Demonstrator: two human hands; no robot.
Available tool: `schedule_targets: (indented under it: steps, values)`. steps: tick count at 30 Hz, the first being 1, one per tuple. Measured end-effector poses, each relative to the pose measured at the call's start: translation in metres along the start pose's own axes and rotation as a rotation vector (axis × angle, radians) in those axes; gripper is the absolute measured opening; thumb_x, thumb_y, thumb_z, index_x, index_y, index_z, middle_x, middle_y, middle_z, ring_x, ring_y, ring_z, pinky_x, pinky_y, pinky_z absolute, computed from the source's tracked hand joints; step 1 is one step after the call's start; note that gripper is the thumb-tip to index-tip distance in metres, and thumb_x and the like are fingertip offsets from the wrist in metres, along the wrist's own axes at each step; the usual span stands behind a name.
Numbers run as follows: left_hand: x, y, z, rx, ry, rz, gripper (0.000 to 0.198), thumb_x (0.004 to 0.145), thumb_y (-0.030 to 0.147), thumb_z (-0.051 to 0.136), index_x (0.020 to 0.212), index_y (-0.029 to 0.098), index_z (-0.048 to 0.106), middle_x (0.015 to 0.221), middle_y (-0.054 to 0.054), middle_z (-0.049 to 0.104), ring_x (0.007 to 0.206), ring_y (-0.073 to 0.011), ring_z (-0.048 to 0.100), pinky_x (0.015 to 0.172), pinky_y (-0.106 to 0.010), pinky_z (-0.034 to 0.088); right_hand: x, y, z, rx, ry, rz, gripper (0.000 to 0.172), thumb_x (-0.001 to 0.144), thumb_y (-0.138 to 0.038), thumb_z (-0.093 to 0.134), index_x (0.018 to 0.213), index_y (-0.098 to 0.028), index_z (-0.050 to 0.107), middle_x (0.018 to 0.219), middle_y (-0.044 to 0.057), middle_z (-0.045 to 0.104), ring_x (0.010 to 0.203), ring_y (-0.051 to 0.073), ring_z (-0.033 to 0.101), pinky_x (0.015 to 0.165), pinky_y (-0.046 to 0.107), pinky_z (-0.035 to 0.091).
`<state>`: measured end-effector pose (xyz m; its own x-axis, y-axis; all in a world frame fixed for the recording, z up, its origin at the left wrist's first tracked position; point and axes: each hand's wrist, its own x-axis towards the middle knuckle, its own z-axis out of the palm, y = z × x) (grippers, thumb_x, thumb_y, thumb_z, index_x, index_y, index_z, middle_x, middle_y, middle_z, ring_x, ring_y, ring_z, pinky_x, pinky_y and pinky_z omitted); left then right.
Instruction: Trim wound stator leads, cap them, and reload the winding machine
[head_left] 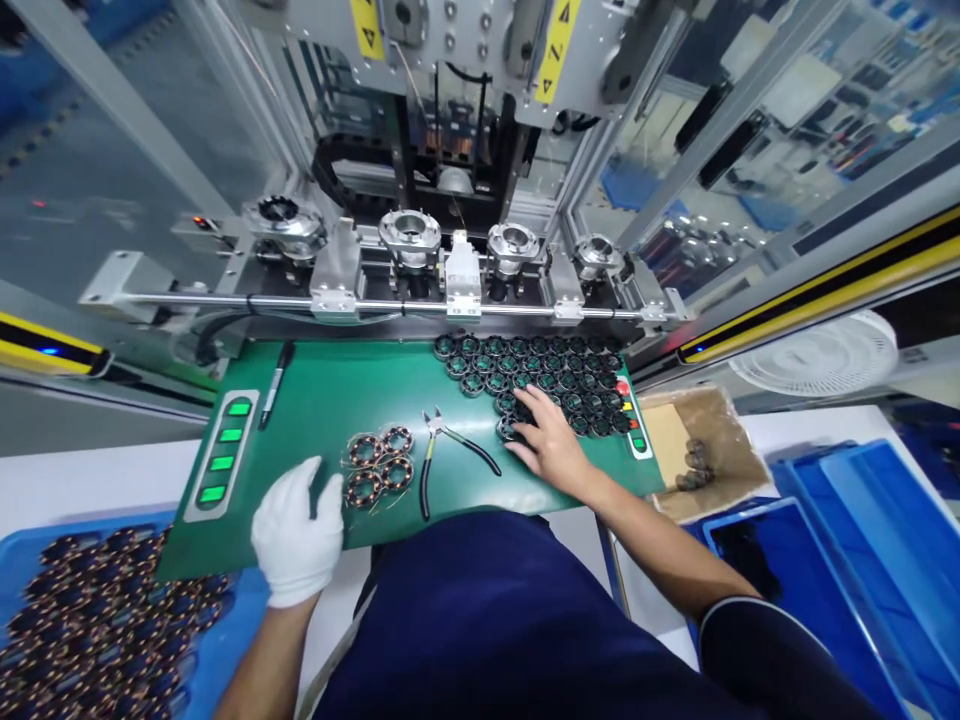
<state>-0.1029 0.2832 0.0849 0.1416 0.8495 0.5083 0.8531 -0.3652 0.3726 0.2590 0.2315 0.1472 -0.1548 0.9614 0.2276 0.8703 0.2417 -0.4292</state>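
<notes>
My left hand [298, 532], in a white glove, hovers or rests at the front left of the green work surface [300, 400], thumb and fingers apart with nothing between them. Right beside it lie several copper-wound stators [365, 450] with loose wire ends. My right hand [553, 445], bare, reaches over the near left edge of a block of black, unwound stator cores [547, 380]. Its fingers are spread, the tips at a core [506, 428]; whether they touch it I cannot tell. Between my hands lie diagonal cutters [442, 440] with black handles, jaws apart.
Across the back runs a winding machine with several metal fixtures [409, 235]. A marker [276, 385] lies at the left, near a green-button panel [225, 455]. A blue tray [150, 525] holds wound stators. At the right stand a cardboard box [720, 430] and blue bins [847, 520].
</notes>
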Motion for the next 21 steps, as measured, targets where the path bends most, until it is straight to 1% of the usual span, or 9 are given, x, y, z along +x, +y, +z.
schedule_targets:
  steps: [4,6,8,10,12,14,16,18,21]
  values:
    - [-0.001,-0.001,0.000,0.002,0.002,0.002,0.039,0.094,0.037,0.053,0.117,0.009,0.066,0.110,-0.020,0.072,0.105,-0.0308,0.067,0.096,-0.045,0.051,-0.003,-0.019,0.014,0.063,0.039,0.103,0.016,0.091,-0.025,0.059,0.089,-0.017,0.073,0.145,0.021,0.051,0.144,0.040,0.037,0.106,0.067,0.040]
    - [-0.002,-0.003,0.001,0.000,0.004,-0.022,0.039,0.093,0.039,0.053,0.117,0.011,0.066,0.110,-0.018,0.072,0.104,-0.0300,0.067,0.096,-0.045,0.051,0.010,-0.029,0.002,0.231,0.067,0.100,0.014,0.090,-0.028,0.063,0.089,-0.020,0.074,0.141,0.019,0.055,0.136,0.036,0.048,0.105,0.061,0.044]
    - [-0.003,-0.004,0.002,0.002,0.002,-0.037,0.038,0.093,0.040,0.053,0.117,0.013,0.065,0.110,-0.017,0.072,0.104,-0.0299,0.068,0.096,-0.046,0.052,0.037,-0.034,-0.023,0.427,0.044,0.044,0.013,0.089,-0.033,0.066,0.094,-0.025,0.075,0.134,0.014,0.062,0.121,0.029,0.061,0.102,0.052,0.050]
    - [-0.003,-0.006,0.003,0.006,0.008,-0.030,0.037,0.093,0.040,0.053,0.117,0.014,0.065,0.110,-0.017,0.072,0.103,-0.0301,0.068,0.095,-0.046,0.052,0.081,-0.035,-0.054,0.533,0.018,-0.062,0.013,0.090,-0.033,0.065,0.098,-0.027,0.073,0.125,0.009,0.067,0.112,0.023,0.065,0.100,0.047,0.053]
    - [-0.003,-0.007,0.003,0.013,0.022,-0.006,0.037,0.094,0.040,0.052,0.116,0.014,0.064,0.109,-0.017,0.073,0.101,-0.0306,0.068,0.093,-0.046,0.053,0.139,-0.032,-0.081,0.500,0.089,-0.185,0.011,0.090,-0.032,0.064,0.091,-0.024,0.072,0.123,0.007,0.068,0.115,0.023,0.063,0.101,0.046,0.051]
    - [-0.003,-0.007,0.003,0.023,0.032,0.016,0.037,0.094,0.040,0.051,0.116,0.013,0.064,0.108,-0.017,0.073,0.099,-0.0311,0.068,0.091,-0.046,0.053,0.204,-0.026,-0.094,0.423,0.114,-0.277,0.011,0.087,-0.027,0.063,0.087,-0.018,0.070,0.125,0.010,0.065,0.111,0.023,0.064,0.093,0.043,0.054]
    - [-0.003,-0.007,0.002,0.034,0.042,0.033,0.038,0.095,0.040,0.051,0.116,0.011,0.064,0.107,-0.019,0.072,0.098,-0.0319,0.068,0.090,-0.047,0.054,0.263,-0.020,-0.094,0.301,0.106,-0.320,0.010,0.086,-0.021,0.062,0.088,-0.015,0.069,0.129,0.013,0.062,0.112,0.023,0.063,0.094,0.041,0.054]
    - [-0.003,-0.006,0.002,0.047,0.051,0.045,0.037,0.095,0.038,0.051,0.115,0.009,0.063,0.107,-0.020,0.072,0.097,-0.0323,0.068,0.088,-0.046,0.054,0.307,-0.016,-0.083,0.153,0.064,-0.348,0.011,0.084,-0.017,0.062,0.090,-0.013,0.070,0.131,0.015,0.061,0.117,0.024,0.062,0.100,0.040,0.050]
    - [-0.003,-0.006,0.001,0.064,0.053,0.049,0.036,0.095,0.038,0.050,0.115,0.011,0.062,0.107,-0.019,0.072,0.097,-0.0313,0.068,0.088,-0.045,0.054,0.336,-0.012,-0.064,0.051,-0.002,-0.367,0.012,0.082,-0.013,0.063,0.090,-0.012,0.072,0.127,0.015,0.065,0.117,0.025,0.063,0.105,0.040,0.047]
